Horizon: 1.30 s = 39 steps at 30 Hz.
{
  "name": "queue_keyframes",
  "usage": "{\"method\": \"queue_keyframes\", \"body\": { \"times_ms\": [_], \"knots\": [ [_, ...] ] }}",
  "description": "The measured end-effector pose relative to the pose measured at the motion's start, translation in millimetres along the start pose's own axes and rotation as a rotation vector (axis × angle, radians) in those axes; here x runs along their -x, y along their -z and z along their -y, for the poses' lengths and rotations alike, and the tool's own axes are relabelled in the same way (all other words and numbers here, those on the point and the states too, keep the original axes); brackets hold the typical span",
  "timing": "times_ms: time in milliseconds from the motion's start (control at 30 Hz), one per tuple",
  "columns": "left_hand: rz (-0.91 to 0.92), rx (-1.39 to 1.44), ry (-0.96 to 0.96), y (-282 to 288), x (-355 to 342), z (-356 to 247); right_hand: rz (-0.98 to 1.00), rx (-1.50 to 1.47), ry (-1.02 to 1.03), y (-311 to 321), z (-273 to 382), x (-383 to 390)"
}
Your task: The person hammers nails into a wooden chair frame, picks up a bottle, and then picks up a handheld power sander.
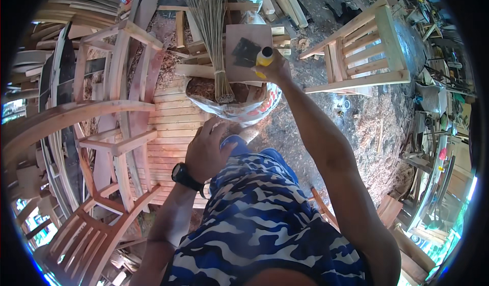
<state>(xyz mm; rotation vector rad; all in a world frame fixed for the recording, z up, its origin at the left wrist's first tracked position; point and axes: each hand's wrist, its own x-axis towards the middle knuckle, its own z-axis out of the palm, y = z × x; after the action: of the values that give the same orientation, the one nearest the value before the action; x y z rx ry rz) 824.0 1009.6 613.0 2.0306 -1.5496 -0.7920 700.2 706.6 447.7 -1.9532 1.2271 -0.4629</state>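
My right hand [276, 70] is closed round a yellow bottle [263, 61] with a dark round end, tilted above a flat brownish board [257, 33]. On that board lies a dark, roughly square patch [246, 51]; whether it is a sheet or a stain I cannot tell. My left hand [206, 151], with a black watch on its wrist, rests by my knee, fingers apart and holding nothing visible. A stick broom [218, 72], tied near its lower end, stands just left of the board. Its base sits over a white sack [239, 111] of brown shavings.
Unfinished wooden chair frames [118, 82] crowd the left side, with a slatted wooden chair [81, 250] at lower left. Another slatted wooden piece [364, 51] lies at upper right. A slatted wooden surface [170, 133] lies beside my left hand. Shavings [374, 133] cover the floor at right.
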Motion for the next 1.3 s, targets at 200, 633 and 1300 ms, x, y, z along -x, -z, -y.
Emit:
{"method": "queue_keyframes", "body": {
  "times_ms": [200,633,1300],
  "knots": [
    [0.020,-0.028,0.027,1.7,-15.2,5.6,-0.018,-0.033,0.030,-17.8,-11.4,0.8],
    [0.017,-0.070,-0.244,7.0,-94.3,-28.1,-0.054,-0.168,0.012,-8.5,1.1,26.4],
    [0.261,-0.100,-0.524,-99.5,-188.2,-186.8,0.177,0.153,-0.639,179.1,-270.2,255.9]
  ]
}}
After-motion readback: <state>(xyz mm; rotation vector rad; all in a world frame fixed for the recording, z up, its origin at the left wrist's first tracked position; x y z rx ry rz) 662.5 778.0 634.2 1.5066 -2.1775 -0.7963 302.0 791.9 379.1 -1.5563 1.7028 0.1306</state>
